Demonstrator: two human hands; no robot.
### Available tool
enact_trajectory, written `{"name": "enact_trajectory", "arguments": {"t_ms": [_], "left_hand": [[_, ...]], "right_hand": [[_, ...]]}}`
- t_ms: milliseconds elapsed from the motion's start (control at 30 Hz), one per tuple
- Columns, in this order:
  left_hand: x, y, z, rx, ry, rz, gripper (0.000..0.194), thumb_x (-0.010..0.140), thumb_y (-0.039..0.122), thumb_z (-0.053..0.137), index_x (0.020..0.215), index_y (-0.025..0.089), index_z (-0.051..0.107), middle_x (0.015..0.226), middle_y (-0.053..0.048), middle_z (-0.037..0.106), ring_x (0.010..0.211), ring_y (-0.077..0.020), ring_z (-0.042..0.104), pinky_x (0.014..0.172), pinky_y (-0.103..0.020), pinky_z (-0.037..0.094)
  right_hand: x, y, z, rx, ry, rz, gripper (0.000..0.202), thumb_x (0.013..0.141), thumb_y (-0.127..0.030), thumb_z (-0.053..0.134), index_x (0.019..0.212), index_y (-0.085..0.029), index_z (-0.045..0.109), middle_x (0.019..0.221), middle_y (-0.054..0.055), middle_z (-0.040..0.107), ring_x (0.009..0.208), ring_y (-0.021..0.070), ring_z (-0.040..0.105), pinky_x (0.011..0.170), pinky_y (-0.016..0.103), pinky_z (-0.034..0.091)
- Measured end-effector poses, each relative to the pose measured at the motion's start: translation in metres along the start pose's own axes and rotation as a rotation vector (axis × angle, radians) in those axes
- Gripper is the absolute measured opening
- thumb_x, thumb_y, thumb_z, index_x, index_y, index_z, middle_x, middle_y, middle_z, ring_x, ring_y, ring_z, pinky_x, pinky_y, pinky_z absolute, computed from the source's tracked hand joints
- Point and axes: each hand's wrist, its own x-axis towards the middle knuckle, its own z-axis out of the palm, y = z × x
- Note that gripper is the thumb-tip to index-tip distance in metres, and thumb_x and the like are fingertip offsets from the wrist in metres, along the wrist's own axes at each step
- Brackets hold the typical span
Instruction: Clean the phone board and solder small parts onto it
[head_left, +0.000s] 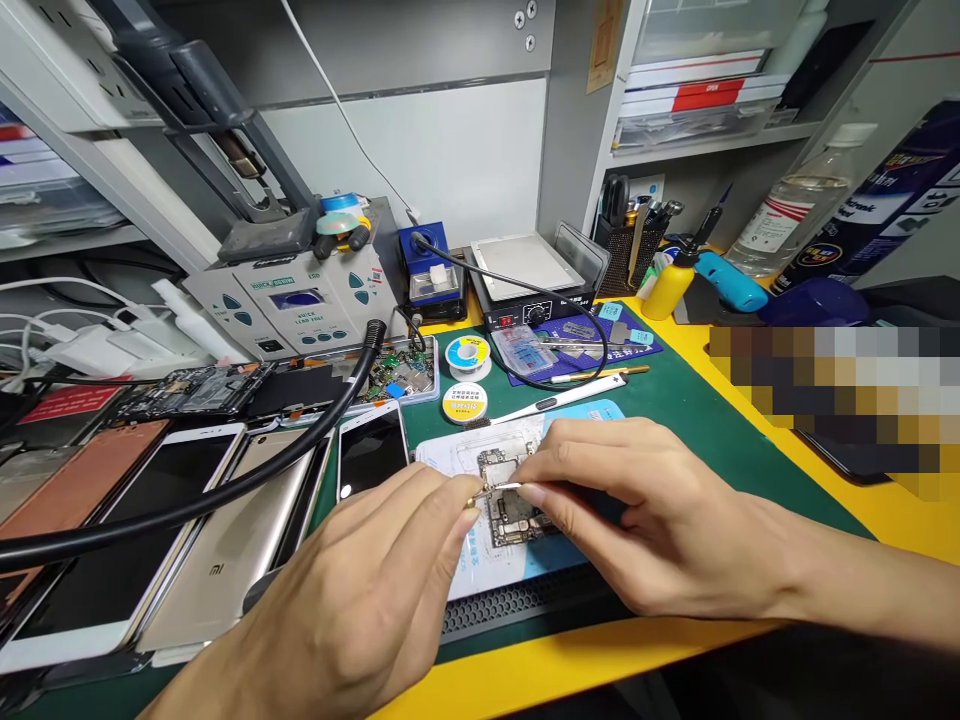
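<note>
My left hand (367,580) is closed in a pinch on the brass-coloured end of a small thin metal piece (491,491). At its other, silvery end, the thumb and forefinger of my right hand (645,500) pinch it too. The piece's exact kind is hard to make out, as the fingertips cover much of it. Just beneath lies a phone circuit board (514,530), partly hidden by my right hand. That board rests on a white and blue printed mat (457,450), over the green work mat (720,450).
Phones, including a gold one (225,540), lie at left under a black hose (322,430). A hot-air station (300,300), solder spool (467,356), white tin (464,402) and heating plate (532,270) stand behind. A white pen-shaped tool (559,398) and yellow bottle (669,293) are farther right.
</note>
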Motion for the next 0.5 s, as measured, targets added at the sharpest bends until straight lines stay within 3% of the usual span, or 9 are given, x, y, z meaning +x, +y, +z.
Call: {"name": "enact_trajectory", "arguments": {"t_ms": [500], "left_hand": [[0.0010,-0.0004,-0.0010,-0.019,0.011,-0.013,0.016,0.102,0.002,0.052,0.109,0.014,0.061,0.095,-0.008,0.070,0.083,-0.0191,0.068,0.072,-0.032,0.058]], "right_hand": [[-0.0003,0.0002,-0.0002,-0.017,-0.006,0.008,0.016,0.097,-0.005,0.058,0.097,-0.011,0.074,0.074,0.005,0.068,0.064,0.0144,0.053,0.058,0.028,0.043]]}}
